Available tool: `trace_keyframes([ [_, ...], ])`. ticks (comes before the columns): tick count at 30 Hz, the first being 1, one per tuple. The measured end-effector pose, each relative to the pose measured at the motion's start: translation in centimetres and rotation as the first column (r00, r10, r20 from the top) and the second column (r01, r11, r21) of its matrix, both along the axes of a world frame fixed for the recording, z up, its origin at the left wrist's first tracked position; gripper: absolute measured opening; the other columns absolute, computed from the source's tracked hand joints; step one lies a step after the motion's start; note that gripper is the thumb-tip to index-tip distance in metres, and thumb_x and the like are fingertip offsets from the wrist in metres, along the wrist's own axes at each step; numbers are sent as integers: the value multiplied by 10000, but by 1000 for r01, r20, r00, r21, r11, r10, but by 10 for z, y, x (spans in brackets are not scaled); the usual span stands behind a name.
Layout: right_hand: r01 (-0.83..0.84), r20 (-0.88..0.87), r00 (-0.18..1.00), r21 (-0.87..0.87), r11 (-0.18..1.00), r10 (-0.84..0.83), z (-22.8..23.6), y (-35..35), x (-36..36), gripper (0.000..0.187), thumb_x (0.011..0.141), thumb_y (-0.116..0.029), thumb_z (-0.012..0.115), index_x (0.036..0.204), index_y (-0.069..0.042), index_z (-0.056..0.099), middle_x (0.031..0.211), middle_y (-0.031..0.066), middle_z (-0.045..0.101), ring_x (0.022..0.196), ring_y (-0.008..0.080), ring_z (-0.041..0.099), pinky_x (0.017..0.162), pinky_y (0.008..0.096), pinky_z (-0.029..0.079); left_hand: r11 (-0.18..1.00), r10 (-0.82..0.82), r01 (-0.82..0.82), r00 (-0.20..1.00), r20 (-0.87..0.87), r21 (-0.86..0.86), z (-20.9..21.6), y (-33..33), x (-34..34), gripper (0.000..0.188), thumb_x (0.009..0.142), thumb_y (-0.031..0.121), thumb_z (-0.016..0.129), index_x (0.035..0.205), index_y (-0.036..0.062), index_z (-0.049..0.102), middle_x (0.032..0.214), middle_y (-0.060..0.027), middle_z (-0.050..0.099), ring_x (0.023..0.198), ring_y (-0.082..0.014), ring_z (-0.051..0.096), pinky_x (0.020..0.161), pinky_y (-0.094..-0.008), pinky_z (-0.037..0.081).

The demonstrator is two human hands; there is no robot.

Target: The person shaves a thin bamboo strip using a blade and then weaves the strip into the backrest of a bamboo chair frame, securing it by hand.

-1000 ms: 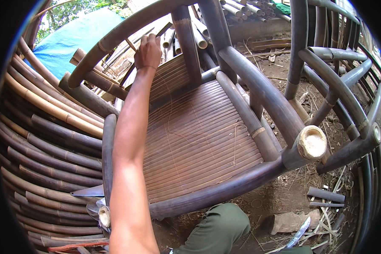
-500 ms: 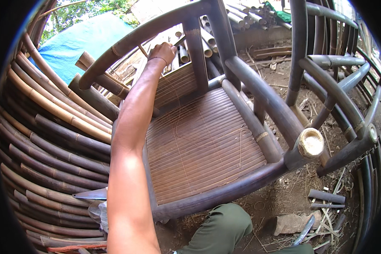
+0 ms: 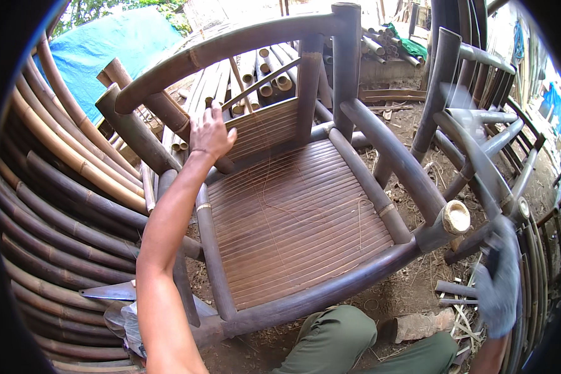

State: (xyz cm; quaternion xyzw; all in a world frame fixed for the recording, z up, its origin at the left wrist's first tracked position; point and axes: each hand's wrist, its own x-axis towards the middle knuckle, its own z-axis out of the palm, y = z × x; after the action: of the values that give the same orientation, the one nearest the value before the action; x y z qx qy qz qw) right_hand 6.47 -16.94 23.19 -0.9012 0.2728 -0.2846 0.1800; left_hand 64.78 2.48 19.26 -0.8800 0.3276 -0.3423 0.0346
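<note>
A dark bamboo chair (image 3: 255, 327) with a slatted seat (image 3: 305, 212) stands tilted before me. My left hand (image 3: 212, 132) is at the left part of its backrest, by the slatted back panel (image 3: 268, 128). Its fingers bend around the lower end of a thin dark bamboo strip (image 3: 262, 82), which slants up to the right-hand upright; the thumb stands apart and the fingertips are partly hidden. On the right, my right hand (image 3: 500, 287), in a grey glove, is smeared by motion. It grips a dark handle, with the blurred long blade of a knife (image 3: 480, 149) pointing up.
Curved bamboo poles (image 3: 75, 212) are stacked on the left, with a saw blade (image 3: 109, 291) beside them. Another bamboo chair frame (image 3: 480, 118) stands at right. A wooden block (image 3: 421, 327) and shavings lie on the ground. Cut poles (image 3: 374, 47) and a blue tarp (image 3: 106, 56) are behind.
My left hand has moved left and down along the backrest. My gloved right hand has come into view with the knife, which lay by the wooden block before. The view has shifted.
</note>
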Motion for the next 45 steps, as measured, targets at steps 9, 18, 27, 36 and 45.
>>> trace_keyframes([
  [9, -258, -265, 949, -332, 907, 172, 41, 11, 332, 387, 989, -210, 584, 1345, -57, 566, 931, 264, 690, 816, 399, 718, 757, 496, 584, 976, -207, 202, 977, -53, -84, -11, 33, 18, 841, 750, 283, 766, 1434, -64, 423, 1326, -260, 608, 1286, -314, 580, 1226, -456, 264],
  [18, -322, -387, 898, -250, 913, 210, 39, 29, 397, 541, 909, -120, 586, 1442, -83, 505, 1058, 274, 707, 965, 399, 711, 873, 487, 574, 972, -232, 232, 973, 11, -32, -13, 44, 23, 952, 748, 283, 727, 1524, -78, 313, 1313, -279, 608, 1274, -323, 588, 1234, -459, 249],
  [27, -358, -500, 837, -190, 914, 224, 39, 16, 412, 465, 891, -109, 569, 1351, -42, 571, 980, 243, 728, 920, 386, 729, 832, 473, 583, 982, -191, 190, 980, -56, -23, -14, 35, 17, 862, 755, 275, 694, 1485, -76, 401, 1421, -237, 560, 1355, -278, 533, 1249, -486, 196],
  [36, -316, -243, 932, -179, 932, 269, -18, 25, 408, 478, 926, -194, 626, 1369, -52, 516, 1081, 298, 688, 953, 409, 711, 843, 458, 584, 984, -161, 165, 984, -78, 59, -26, 33, 14, 935, 764, 278, 702, 1534, -77, 307, 1491, -254, 479, 1409, -327, 456, 1244, -439, 249],
  [45, -400, -82, 916, -90, 912, 394, -54, 73, 320, 485, 919, -140, 658, 1373, -43, 516, 1117, 266, 681, 1022, 424, 689, 893, 477, 569, 758, -405, 456, 890, 210, -467, 2, 68, -2, 344, 788, -39, 600, 1114, 66, 634, 1111, -112, 670, 1078, -320, 649, 911, -404, 543],
])
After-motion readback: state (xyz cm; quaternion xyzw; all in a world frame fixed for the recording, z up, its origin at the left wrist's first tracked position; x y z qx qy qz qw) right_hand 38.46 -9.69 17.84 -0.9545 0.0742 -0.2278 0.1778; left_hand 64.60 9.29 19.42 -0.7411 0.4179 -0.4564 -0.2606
